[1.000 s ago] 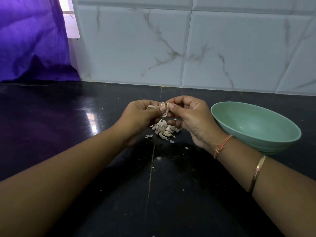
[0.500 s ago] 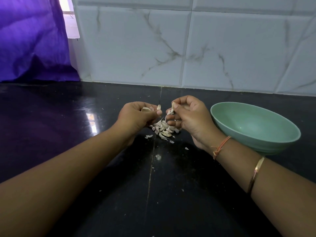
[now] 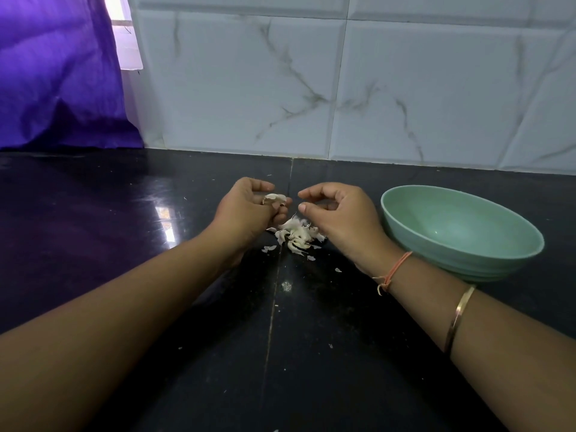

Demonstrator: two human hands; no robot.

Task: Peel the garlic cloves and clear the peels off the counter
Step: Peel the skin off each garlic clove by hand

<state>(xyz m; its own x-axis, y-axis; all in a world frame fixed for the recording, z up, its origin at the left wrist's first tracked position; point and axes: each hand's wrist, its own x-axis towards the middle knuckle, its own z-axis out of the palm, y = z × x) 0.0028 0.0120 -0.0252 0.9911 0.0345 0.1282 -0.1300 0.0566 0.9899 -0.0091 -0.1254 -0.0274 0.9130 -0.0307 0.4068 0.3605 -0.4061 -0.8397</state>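
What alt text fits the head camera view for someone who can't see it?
A person's left hand holds a garlic clove above a pile of peels on a black counter, the right hand loosely curled beside it. A green bowl sits at the right.

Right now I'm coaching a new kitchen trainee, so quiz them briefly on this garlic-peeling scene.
1. True or false: the peel pile lies inside the green bowl.
2. Which hand holds the garlic clove?
3. The green bowl stands: A) beside the right hand; B) on top of the peel pile.
Key: 1 false, it lies on the counter; 2 the left hand; 3 A.
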